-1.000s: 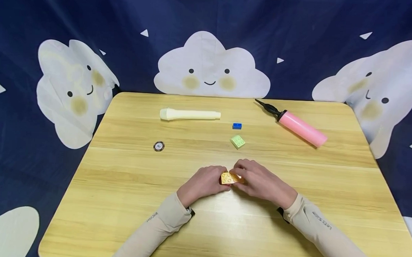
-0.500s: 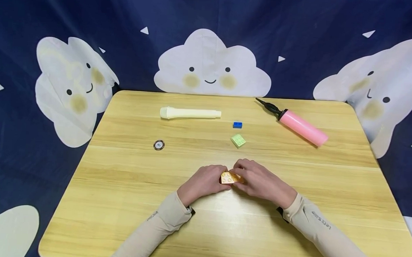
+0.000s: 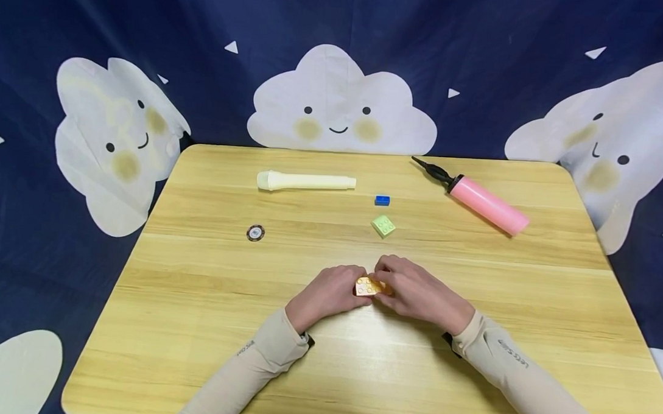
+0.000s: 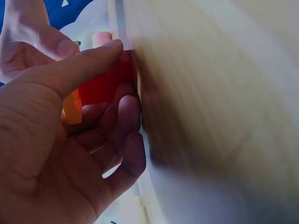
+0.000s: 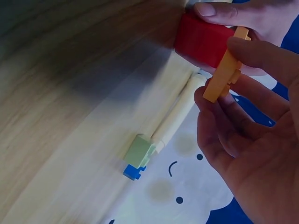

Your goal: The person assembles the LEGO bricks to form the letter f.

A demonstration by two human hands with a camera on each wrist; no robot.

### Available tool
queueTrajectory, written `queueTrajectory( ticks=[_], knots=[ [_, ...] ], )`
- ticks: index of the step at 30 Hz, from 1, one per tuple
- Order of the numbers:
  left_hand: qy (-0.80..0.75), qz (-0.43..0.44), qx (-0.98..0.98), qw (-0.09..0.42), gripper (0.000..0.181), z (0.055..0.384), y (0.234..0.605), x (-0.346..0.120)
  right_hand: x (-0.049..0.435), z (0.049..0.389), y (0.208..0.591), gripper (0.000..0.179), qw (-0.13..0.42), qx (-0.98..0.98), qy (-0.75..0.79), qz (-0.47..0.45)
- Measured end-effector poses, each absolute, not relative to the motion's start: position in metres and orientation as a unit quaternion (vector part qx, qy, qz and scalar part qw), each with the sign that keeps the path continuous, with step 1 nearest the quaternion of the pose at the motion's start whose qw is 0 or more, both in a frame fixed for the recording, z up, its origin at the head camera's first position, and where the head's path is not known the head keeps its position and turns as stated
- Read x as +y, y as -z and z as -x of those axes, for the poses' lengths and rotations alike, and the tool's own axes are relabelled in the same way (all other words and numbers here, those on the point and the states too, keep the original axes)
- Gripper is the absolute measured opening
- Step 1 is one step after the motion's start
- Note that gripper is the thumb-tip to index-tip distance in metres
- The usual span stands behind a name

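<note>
The left hand grips a red block at the middle of the table, and the right hand pinches an orange block on top of it. Beyond, left to right, lie a chip, a microphone, a blue block, a green block and a pump, the side edges well apart from both hands.

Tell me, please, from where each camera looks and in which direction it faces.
Head: on the head, facing forward and down at the table; left hand, right hand and sleeves show.
Left wrist: on that wrist, facing the red block across the table; left hand large, right hand partly behind.
Right wrist: on that wrist, facing the orange block, with the green block and blue block beyond; right hand near, left hand partly at top.
Shared: both wrist views show the red block and orange block.
</note>
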State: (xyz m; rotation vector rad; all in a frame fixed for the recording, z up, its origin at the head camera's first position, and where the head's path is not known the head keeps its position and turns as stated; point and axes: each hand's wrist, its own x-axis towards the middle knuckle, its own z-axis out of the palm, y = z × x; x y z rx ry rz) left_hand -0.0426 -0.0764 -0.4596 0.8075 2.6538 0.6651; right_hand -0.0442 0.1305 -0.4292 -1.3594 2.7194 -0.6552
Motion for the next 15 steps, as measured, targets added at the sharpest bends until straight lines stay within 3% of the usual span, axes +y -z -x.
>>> queueTrajectory(
  ticks=[9,15],
  knots=[
    [-0.209,-0.307,0.926,0.073,0.042,0.030,0.458,-0.082,0.129,0.044,0.427,0.023,0.025,0.877,0.203,0.436],
    [-0.201,-0.312,0.928,0.028,0.040,0.024,0.458,-0.085,0.127,0.044,0.427,0.025,0.034,0.878,0.196,0.435]
  ],
)
